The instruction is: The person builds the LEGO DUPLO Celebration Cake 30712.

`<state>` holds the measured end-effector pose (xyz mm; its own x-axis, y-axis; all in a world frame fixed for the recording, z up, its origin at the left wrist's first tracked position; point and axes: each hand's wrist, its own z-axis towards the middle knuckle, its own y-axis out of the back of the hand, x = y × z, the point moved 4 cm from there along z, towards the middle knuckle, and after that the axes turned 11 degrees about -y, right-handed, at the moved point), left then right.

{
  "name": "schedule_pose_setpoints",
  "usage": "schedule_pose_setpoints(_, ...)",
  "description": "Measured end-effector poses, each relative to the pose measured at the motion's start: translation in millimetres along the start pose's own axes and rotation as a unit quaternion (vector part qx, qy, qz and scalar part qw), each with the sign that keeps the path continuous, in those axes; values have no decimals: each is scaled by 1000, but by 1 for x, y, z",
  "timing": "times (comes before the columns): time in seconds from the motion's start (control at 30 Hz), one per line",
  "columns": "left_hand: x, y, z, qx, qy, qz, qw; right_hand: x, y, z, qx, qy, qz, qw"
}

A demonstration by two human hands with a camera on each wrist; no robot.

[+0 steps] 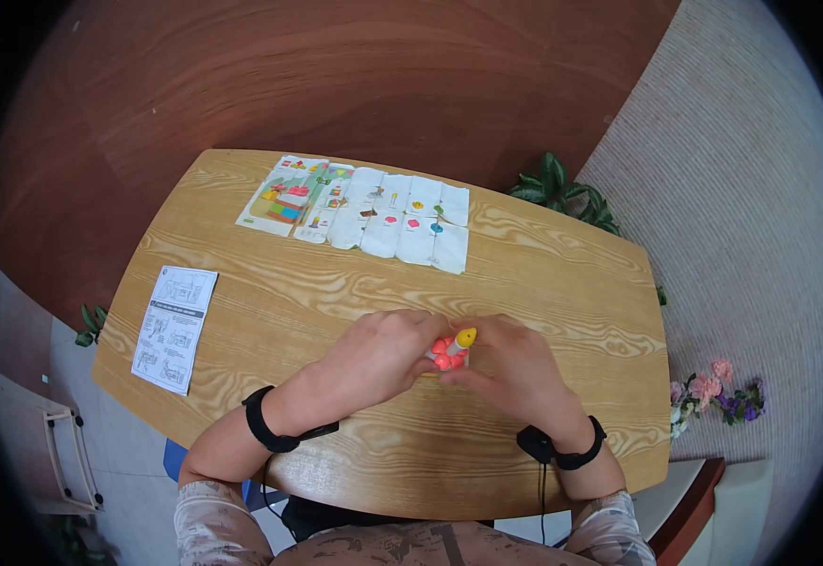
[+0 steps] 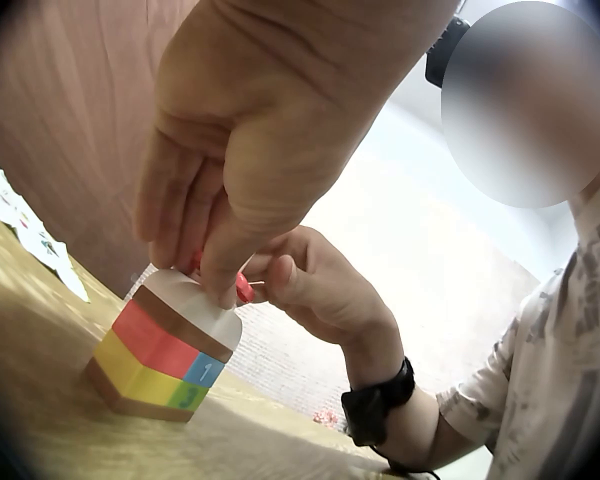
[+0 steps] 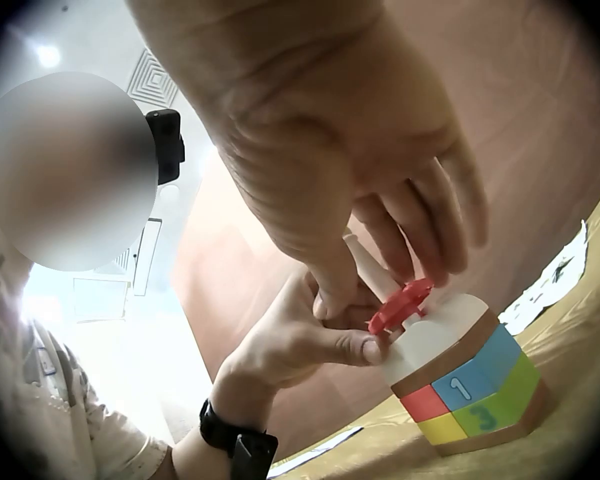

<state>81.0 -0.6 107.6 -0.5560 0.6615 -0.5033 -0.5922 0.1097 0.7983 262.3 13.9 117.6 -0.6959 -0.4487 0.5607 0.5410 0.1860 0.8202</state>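
Observation:
A toy cake of stacked blocks [image 2: 160,350] stands on the table, with coloured numbered layers between brown ones and a white top [image 3: 435,335]. On that top sits a red flower-shaped piece [image 3: 400,306]. A white candle with a yellow flame tip [image 1: 466,337] rises tilted beside it. My left hand [image 1: 388,354] pinches the red piece between thumb and fingers, right at the white top. My right hand [image 1: 515,368] hovers around the candle from the other side, its fingers loosely spread and fingertips close to the red piece.
An unfolded picture sheet [image 1: 359,217] with block drawings lies toward the far edge of the wooden table [image 1: 562,283]. A printed instruction leaflet [image 1: 175,330] rests at the left. Plants [image 1: 562,189] stand beyond the table, and flowers [image 1: 713,389] are off its right side.

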Motion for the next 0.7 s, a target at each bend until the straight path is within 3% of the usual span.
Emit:
schedule_pose_setpoints(0.13, 0, 0, 0, 3, -6, 3, 1000, 1, 3, 3, -75, 57, 53, 994)
schedule_pose_setpoints(0.7, -3, 0, 0, 7, -19, 23, 1000, -9, -9, 5, -67, 56, 41, 995)
